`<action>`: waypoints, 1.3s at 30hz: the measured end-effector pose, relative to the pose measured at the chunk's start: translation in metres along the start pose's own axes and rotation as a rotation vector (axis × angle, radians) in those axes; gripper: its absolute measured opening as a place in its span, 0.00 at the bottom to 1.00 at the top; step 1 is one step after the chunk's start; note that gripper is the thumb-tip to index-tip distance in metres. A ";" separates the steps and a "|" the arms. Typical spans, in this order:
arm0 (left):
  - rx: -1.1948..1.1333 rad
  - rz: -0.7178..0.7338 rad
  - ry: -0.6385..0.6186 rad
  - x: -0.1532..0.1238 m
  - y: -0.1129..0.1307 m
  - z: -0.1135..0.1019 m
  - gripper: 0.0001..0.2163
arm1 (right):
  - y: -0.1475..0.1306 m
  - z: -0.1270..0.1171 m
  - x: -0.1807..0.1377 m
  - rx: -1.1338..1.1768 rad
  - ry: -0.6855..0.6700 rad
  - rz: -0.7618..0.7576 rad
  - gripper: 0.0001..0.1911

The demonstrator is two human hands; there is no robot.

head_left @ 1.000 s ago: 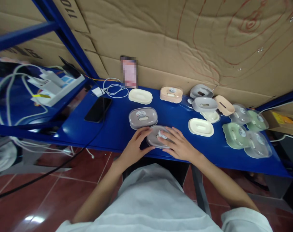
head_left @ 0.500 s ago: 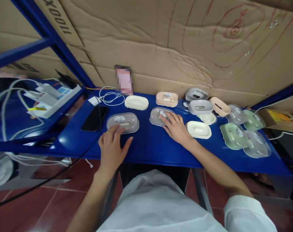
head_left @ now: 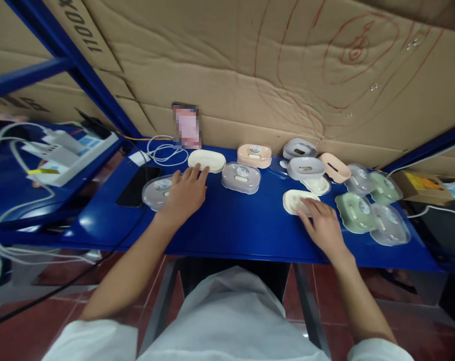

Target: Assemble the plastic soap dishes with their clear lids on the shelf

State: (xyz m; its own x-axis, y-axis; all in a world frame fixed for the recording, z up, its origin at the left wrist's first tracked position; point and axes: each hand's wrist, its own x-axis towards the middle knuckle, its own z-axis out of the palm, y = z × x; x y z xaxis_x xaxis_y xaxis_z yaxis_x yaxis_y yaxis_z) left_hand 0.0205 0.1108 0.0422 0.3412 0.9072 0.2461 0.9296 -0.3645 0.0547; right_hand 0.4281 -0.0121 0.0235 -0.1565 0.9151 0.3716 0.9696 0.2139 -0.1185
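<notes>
My left hand [head_left: 185,193] lies flat with fingers spread, its palm over the right end of a clear grey soap box [head_left: 157,192] and its fingertips touching a cream soap dish [head_left: 206,160] behind it. My right hand [head_left: 322,224] rests with fingers stretched on the near edge of another cream soap dish [head_left: 295,199]. Between the hands stands a second clear grey soap box [head_left: 241,177] on the blue shelf top [head_left: 231,220], touched by neither hand.
Further soap boxes sit at the back and right: a peach one [head_left: 254,154], grey ones [head_left: 304,167], green ones [head_left: 353,212], clear ones [head_left: 389,230]. A black phone [head_left: 134,179], white cables [head_left: 163,150] and a power strip [head_left: 67,150] lie left. Cardboard lines the back.
My left hand slid its grey box further left and reached forward to the cream dish. My right hand left the other grey box and moved right onto the cream dish.
</notes>
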 end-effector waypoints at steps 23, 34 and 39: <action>-0.156 0.229 0.166 -0.028 0.038 -0.021 0.17 | -0.083 0.018 0.001 0.320 -0.125 -0.288 0.30; -0.118 0.178 0.175 -0.138 0.047 0.014 0.22 | 0.065 0.026 0.085 -0.088 0.059 0.036 0.26; -0.137 0.132 0.193 -0.110 0.039 0.025 0.20 | 0.032 0.015 0.068 -0.074 0.178 -0.060 0.19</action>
State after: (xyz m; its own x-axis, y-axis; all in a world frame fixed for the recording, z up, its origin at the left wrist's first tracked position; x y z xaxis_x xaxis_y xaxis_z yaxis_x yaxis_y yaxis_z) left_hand 0.0227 0.0023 -0.0065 0.4129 0.7982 0.4387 0.8470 -0.5136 0.1371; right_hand 0.4455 0.0617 0.0308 -0.1851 0.8254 0.5333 0.9718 0.2343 -0.0254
